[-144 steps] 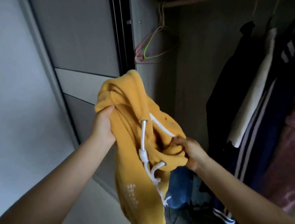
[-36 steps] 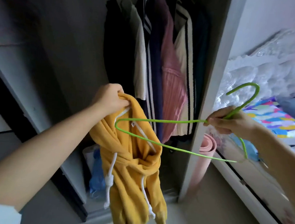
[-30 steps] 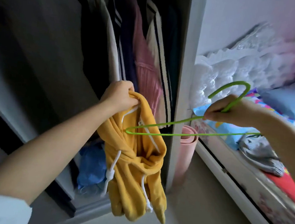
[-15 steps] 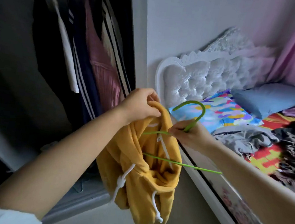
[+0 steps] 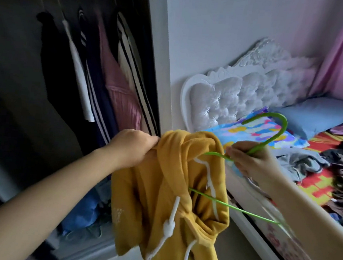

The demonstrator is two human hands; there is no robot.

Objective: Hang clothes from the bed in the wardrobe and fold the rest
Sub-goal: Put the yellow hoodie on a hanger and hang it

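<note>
The job looks only partly done, judging by the scene: several garments already hang in the open wardrobe [image 5: 109, 72] at about ten o'clock in the view, while a heap of loose clothes [image 5: 333, 171] lies on the bed [image 5: 276, 249] out at three o'clock, none of it folded as far as can be seen. The piece in hand is a yellow hoodie [image 5: 160, 201], held up in mid-air at the centre of the view, in front of the wardrobe's edge and just short of the bed frame. It is being threaded onto a green hanger [image 5: 269, 138], and that step seems about halfway: one arm of the hanger has gone in through the neck opening and disappears under the fabric, while the other end sticks out toward four o'clock and the hook curves up free at two o'clock. The left hand [image 5: 131, 147] has its fingers curled tight around a bunch of cloth at the hoodie's upper edge, at nine o'clock from the neck opening, carrying the garment's weight. The right hand [image 5: 252, 164] pinches the hanger just below the hook, fingertips closed on the wire, right beside the collar at three o'clock from it. What probably remains for this piece is settling both shoulders on the hanger and hooking it onto the rail.
</note>
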